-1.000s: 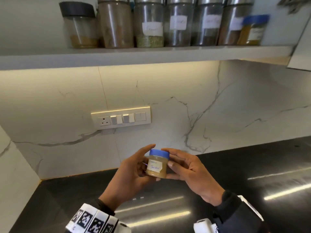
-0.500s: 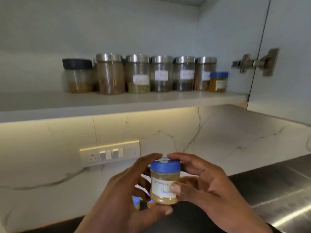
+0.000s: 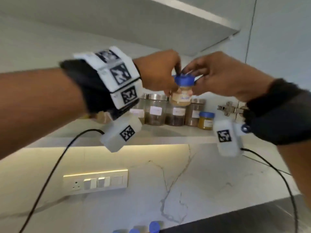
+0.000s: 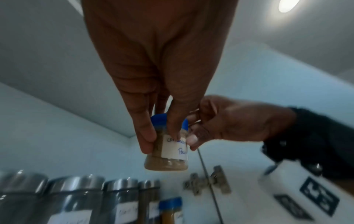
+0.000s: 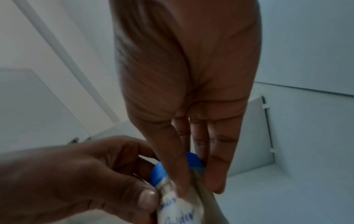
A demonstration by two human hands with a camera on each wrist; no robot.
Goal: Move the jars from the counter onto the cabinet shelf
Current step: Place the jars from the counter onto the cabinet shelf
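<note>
A small blue-lidded jar (image 3: 182,93) of tan powder with a handwritten white label hangs in the air above the cabinet shelf (image 3: 168,133). My left hand (image 3: 159,71) pinches it from the left, and my right hand (image 3: 217,74) pinches it from the right near the lid. In the left wrist view the jar (image 4: 168,151) sits between my left fingertips (image 4: 145,144), with the right thumb on the label. The right wrist view shows the jar (image 5: 178,201) and its blue lid between both hands.
A row of steel-lidded glass jars (image 3: 156,110) and a small blue-lidded jar (image 3: 206,120) stand on the shelf below the held jar. A door hinge (image 3: 227,109) is at the right. Several blue lids (image 3: 154,227) show low down on the counter. A switch plate (image 3: 95,181) is on the marble wall.
Both hands have lifted the jar from near the counter up to above the shelf's jar row. The head view has tilted upward.
</note>
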